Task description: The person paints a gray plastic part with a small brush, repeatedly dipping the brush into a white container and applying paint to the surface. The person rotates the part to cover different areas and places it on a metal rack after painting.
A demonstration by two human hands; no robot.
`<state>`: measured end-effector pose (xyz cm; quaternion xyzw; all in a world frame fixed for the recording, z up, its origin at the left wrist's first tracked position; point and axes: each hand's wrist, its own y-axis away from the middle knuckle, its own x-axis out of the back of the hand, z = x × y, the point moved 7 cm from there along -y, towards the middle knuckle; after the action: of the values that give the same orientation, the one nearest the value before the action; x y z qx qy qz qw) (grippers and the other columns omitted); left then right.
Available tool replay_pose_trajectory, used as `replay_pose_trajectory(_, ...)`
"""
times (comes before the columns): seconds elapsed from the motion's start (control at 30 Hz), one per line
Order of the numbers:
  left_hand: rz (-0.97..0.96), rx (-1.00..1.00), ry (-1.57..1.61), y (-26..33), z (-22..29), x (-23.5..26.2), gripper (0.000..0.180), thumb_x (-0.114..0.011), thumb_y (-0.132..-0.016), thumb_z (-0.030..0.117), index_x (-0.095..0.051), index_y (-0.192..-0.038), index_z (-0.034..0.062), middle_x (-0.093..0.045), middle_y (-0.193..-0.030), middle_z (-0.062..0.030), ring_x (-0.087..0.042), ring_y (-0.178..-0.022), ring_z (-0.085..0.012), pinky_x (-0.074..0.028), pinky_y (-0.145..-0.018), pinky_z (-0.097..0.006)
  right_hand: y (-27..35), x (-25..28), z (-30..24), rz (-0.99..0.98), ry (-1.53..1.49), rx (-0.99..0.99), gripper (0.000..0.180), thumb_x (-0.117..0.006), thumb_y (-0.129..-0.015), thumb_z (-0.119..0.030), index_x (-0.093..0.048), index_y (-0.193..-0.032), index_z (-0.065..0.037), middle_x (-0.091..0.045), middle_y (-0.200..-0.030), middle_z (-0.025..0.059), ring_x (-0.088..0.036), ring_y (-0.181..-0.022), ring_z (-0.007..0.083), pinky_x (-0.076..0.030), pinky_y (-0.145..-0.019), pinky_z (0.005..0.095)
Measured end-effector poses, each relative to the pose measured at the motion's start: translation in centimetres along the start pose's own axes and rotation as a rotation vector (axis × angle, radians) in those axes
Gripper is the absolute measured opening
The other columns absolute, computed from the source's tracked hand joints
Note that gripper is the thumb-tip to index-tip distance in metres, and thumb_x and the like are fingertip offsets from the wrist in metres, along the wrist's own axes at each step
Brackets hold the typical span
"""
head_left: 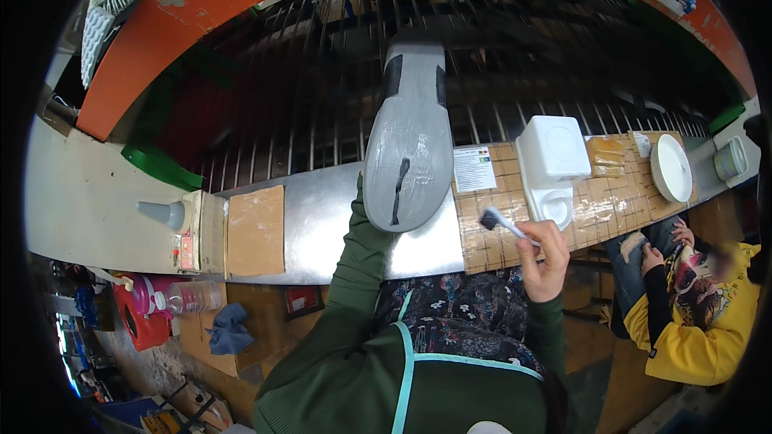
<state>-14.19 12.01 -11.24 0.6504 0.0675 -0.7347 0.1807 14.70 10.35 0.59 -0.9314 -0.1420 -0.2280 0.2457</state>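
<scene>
A grey shoe sole [410,141] with black side patches and a dark streak near its closer end is raised in front of me, facing up and shiny in places. My left forearm [358,261] reaches up behind it; the sole hides my left hand, which bears it at the sleeve's end. In my right hand [547,257] is a small white-handled brush [510,225], pinched by the handle, its dark bristles pointing left toward the sole but apart from it. Just beyond that hand stands a white plastic container [555,149] with a round cup [553,207] at its base.
Dark metal bars [322,96] span the area beyond the metal ledge [322,249]. On the cardboard [486,233] are a printed sheet [474,169], amber blocks [605,157] and a white bowl [671,169]. A grey cone [165,214] stands left. A person in yellow [700,345] sits right.
</scene>
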Motion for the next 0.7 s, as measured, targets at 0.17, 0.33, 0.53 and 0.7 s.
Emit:
replay_pose_trajectory(0.17, -0.112, 0.035, -0.134, -0.5, -1.0, -1.2, 0.041, -0.064, -0.085, 0.026, -0.050, -0.119, 0.0047, -0.060, -0.113, -0.0121, -0.061, -0.100, -0.0227, -0.052, -0.085, -0.036, -2.1, -1.7, -4.4, 0.020, 0.118, 0.242, 0.015, -0.073, -0.075, -0.015, -0.071, -0.090, -0.012, -0.059, -0.083, 0.0005, -0.050, -0.068, 0.0133, -0.026, -0.073, 0.0321)
replay_pose_trajectory(0.33, -0.183, 0.065, -0.258, -0.5, -2.2, -1.6, 0.049, -0.067, -0.083, 0.026, -0.047, -0.123, 0.0047, -0.059, -0.116, -0.0120, -0.060, -0.103, -0.0224, -0.051, -0.088, -0.036, -5.0, -1.7, -3.9, 0.387, 0.364, 0.277, 0.019, -0.077, -0.071, -0.019, -0.073, -0.089, -0.013, -0.059, -0.092, 0.0046, -0.050, -0.074, 0.0136, -0.025, -0.075, 0.0339)
replay_pose_trajectory(0.53, -0.268, 0.030, -0.431, -0.4, -2.0, -2.2, 0.059, -0.070, -0.081, 0.027, -0.043, -0.129, 0.0046, -0.058, -0.120, -0.0119, -0.059, -0.106, -0.0220, -0.049, -0.091, -0.036, -1.4, -2.2, -5.5, 0.124, 0.162, 0.402, 0.027, -0.081, -0.065, -0.021, -0.075, -0.091, -0.015, -0.058, -0.092, 0.0047, -0.052, -0.082, 0.0153, -0.026, -0.076, 0.0336)
replay_pose_trajectory(0.7, -0.452, -0.004, -0.637, 0.9, -3.2, -4.2, 0.068, -0.073, -0.079, 0.027, -0.039, -0.134, 0.0046, -0.057, -0.123, -0.0117, -0.059, -0.109, -0.0216, -0.048, -0.094, -0.036, -4.2, -2.1, -4.5, 0.325, 0.203, 0.338, 0.028, -0.080, -0.066, -0.020, -0.075, -0.092, -0.015, -0.057, -0.095, 0.0042, -0.051, -0.079, 0.0153, -0.026, -0.077, 0.0328)
